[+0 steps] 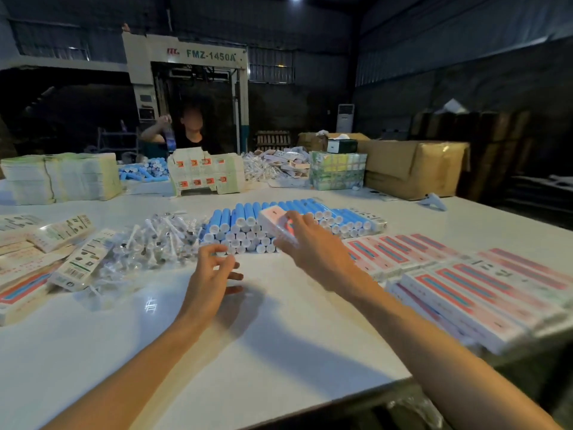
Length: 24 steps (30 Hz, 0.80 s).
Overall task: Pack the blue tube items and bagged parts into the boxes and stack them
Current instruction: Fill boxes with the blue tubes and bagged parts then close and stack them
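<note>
Two bare forearms reach in from the bottom edge over a glossy white tabletop [279,336]. The left hand [214,270] hovers just above the tabletop, fingers loosely curled, holding nothing. The right hand [313,243], a bit further out, grips a pink & white box [274,223], fingers over its top, above the front of the blue tubes [235,217]. The tubes lie stacked in a wide pile at ctr, white caps facing the camera. Just left of them is a heap of bagged parts [155,240] in clear plastic. Further left are loose printed boxes [71,259]. On the right, rows of pink & blue boxes [465,283] lie flat, side by side. Far edge: stacks of flat cartons [62,178], a second tube pile [148,172], brown shipping cartons [415,169]. Behind are a 2nd person [192,135] & a machine [189,57] marked FMZ-1450A.
</note>
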{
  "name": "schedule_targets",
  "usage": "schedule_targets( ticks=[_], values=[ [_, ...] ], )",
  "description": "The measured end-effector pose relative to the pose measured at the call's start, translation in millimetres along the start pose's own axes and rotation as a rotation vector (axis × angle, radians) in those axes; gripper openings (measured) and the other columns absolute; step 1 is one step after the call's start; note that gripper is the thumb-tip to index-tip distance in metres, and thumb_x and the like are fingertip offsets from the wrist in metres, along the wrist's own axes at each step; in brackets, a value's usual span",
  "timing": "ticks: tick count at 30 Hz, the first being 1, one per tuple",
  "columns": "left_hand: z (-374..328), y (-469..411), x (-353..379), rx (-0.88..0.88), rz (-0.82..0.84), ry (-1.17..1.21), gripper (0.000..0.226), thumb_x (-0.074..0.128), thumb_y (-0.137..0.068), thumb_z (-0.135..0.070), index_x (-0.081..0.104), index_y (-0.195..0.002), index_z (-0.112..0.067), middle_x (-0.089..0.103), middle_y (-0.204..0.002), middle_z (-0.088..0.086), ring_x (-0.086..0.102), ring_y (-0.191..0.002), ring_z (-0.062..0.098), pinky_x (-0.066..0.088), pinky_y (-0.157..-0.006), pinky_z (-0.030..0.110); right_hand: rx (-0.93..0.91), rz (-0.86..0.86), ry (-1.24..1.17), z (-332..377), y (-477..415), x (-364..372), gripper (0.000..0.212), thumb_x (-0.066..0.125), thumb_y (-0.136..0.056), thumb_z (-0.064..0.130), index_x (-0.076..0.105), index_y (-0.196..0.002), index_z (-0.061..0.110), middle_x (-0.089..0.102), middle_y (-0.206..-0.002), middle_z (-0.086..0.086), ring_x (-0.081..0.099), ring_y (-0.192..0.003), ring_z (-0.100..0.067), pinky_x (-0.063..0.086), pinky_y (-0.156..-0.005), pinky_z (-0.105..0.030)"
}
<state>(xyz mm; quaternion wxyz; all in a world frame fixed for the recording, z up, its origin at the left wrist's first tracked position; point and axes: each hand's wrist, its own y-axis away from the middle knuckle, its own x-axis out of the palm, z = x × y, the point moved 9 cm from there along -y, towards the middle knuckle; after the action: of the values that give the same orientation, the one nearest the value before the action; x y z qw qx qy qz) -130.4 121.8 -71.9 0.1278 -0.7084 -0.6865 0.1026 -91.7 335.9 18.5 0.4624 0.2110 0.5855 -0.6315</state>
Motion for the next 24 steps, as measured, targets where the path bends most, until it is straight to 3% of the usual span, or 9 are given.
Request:
schedule_targets(
  ticks=[2,7,11,15,18,21,24],
  values=[
    [0,2,8,0.060,0.076,-0.145,0.023,0.063,-0.107,-0.021,0.057,-0.114,-0.041,0.073,-0.099,0.001,0.078,-0.089,0.020,0.062,-0.069,0.027,0.109,-0.049,0.021,-54,-9,-38,0.038,0.051,-0.105,0.055,0.043,-0.133,0.030,0.058,-0.131,-0.003,0.055,-0.081,-0.014,0.038,-0.057,-0.027],
    [6,8,21,0.143,0.201,-0.494,0.027,0.064,-0.103,-0.022,0.059,-0.111,-0.047,0.072,-0.094,-0.018,0.071,-0.088,0.007,0.062,-0.084,0.044,0.416,0.024,0.193,-199,-15,-94,0.036,0.057,-0.104,0.046,0.049,-0.125,0.017,0.062,-0.124,-0.009,0.057,-0.087,-0.023,0.038,-0.069,-0.038],
    [-1,12,26,0.201,0.224,-0.585,0.026,0.064,-0.104,-0.023,0.061,-0.109,-0.048,0.069,-0.096,-0.024,0.069,-0.087,0.004,0.060,-0.082,0.041,0.614,0.115,0.276,-278,1,-108,0.045,0.065,-0.099,0.041,0.053,-0.125,0.006,0.061,-0.123,-0.016,0.054,-0.090,-0.028,0.042,-0.070,-0.037],
    [-5,14,26,0.205,0.227,-0.621,0.026,0.063,-0.105,-0.025,0.061,-0.109,-0.050,0.068,-0.098,-0.026,0.071,-0.080,0.004,0.052,-0.071,0.029,0.705,0.179,0.278,-316,19,-97,0.041,0.066,-0.098,0.040,0.058,-0.114,0.002,0.062,-0.110,-0.017,0.060,-0.092,-0.030,0.045,-0.075,-0.035],
    [-5,16,27,0.199,0.237,-0.617,0.024,0.062,-0.105,-0.024,0.063,-0.109,-0.048,0.068,-0.099,-0.025,0.070,-0.082,0.005,0.054,-0.073,0.029,0.761,0.255,0.266,-325,33,-83,0.040,0.068,-0.098,0.042,0.053,-0.122,0.013,0.062,-0.116,-0.010,0.058,-0.101,-0.026,0.047,-0.082,-0.035],
    [-7,16,28,0.227,0.257,-0.619,0.024,0.062,-0.105,-0.020,0.066,-0.106,-0.044,0.068,-0.099,-0.023,0.068,-0.091,0.006,0.050,-0.074,0.014,0.766,0.261,0.232,-325,34,-73,0.044,0.069,-0.098,0.045,0.051,-0.124,0.015,0.059,-0.116,-0.006,0.057,-0.103,-0.024,0.047,-0.083,-0.036],
    [-6,15,29,0.231,0.273,-0.633,0.023,0.062,-0.105,-0.018,0.067,-0.106,-0.041,0.068,-0.099,-0.022,0.067,-0.093,0.007,0.049,-0.076,0.010,0.764,0.293,0.263,-325,34,-65,0.046,0.066,-0.100,0.044,0.049,-0.129,0.012,0.061,-0.126,-0.010,0.059,-0.111,-0.028,0.052,-0.094,-0.041]
  ],
)
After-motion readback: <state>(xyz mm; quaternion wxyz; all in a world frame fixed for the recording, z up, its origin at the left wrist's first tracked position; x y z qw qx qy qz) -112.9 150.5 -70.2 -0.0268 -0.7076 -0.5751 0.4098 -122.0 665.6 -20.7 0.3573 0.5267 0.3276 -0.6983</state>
